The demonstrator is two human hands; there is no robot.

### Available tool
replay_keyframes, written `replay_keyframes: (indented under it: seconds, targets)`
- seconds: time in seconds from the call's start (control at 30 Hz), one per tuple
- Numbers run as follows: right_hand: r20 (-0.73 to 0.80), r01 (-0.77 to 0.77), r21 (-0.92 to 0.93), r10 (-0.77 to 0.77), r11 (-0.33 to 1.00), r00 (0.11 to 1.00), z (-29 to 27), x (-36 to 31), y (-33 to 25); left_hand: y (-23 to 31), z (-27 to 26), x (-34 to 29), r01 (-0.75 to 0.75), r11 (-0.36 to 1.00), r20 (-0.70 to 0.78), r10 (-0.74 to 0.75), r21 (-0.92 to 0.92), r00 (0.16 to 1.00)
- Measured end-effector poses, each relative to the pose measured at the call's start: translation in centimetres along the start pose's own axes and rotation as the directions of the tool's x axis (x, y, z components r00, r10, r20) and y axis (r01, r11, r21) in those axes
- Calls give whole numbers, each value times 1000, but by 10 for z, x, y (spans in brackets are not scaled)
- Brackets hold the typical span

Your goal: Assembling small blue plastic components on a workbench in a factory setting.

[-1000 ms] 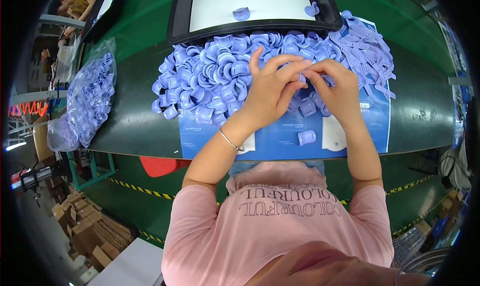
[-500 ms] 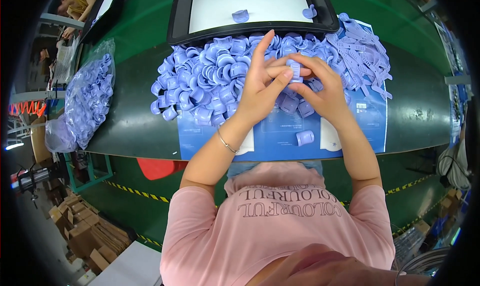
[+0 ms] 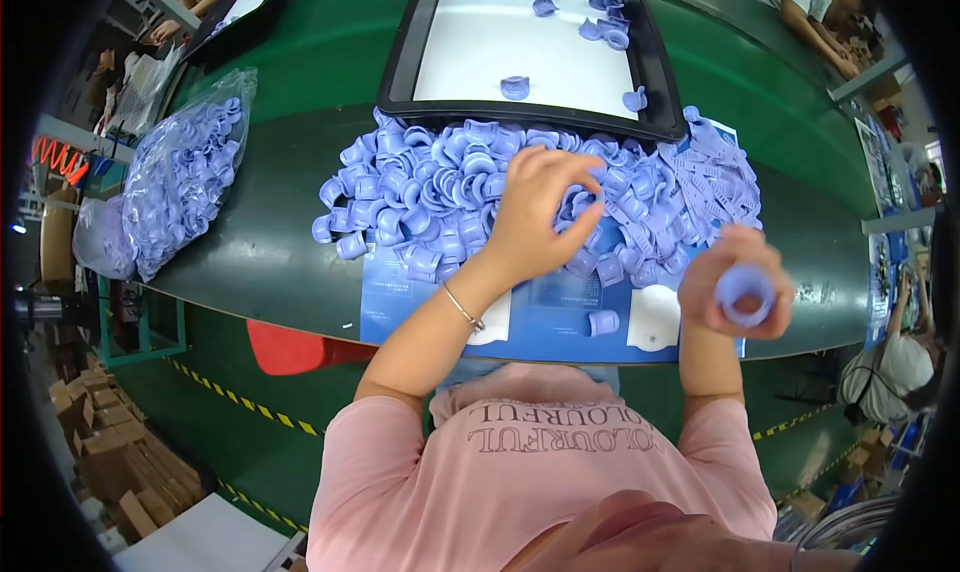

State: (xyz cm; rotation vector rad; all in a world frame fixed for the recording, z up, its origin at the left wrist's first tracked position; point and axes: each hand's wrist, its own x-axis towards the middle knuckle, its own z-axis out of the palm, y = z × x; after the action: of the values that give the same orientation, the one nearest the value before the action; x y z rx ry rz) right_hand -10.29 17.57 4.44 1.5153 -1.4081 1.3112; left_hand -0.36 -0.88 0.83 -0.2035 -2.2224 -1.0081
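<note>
My left hand (image 3: 540,207) hovers at the middle of a heap of curved lavender plastic pieces (image 3: 400,187), thumb and fingers apart and curled over the pieces below. Whether its fingertips touch any of them I cannot tell. My right hand (image 3: 715,277), somewhat blurred, is off to the right above the table's near side. It grips a lavender plastic ring (image 3: 745,297) with its round opening showing. One loose curved piece (image 3: 604,322) lies on the blue printed sheet (image 3: 550,347) between my forearms. Flat slotted lavender strips (image 3: 715,177) are piled at the heap's right end.
Beyond the heap stands a black-rimmed tray (image 3: 530,117) with a white base and several lavender pieces on it. A clear bag of lavender pieces (image 3: 185,177) rests at the table's left end. Co-workers sit at the far left and far right. A red stool (image 3: 290,349) is under the near edge.
My hands have parted from the piece they held together. The right has swung right and nearer with a lavender ring; the left stays over the heap, fingers lowered. The view has shifted, showing more tray.
</note>
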Motion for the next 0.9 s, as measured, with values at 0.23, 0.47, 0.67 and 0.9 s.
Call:
replay_keyframes:
  seconds: [0.23, 0.47, 0.67, 0.9]
  targets:
    - [368, -247, -512, 470, 823, 802, 14, 8, 28, -6, 9, -15, -49, 973, 300, -22, 227, 954]
    - [599, -251, -490, 532, 835, 598, 13, -21, 24, -9, 15, -13, -63, 949, 284, -28, 308, 958]
    - [545, -235, -482, 499, 844, 674, 19, -34, 20, -6, 11, -9, -33, 956, 271, -50, 293, 961]
    - [413, -394, -362, 524, 845, 745, 7, -45, 34, -10, 10, -6, -37, 938, 297, -71, 345, 952]
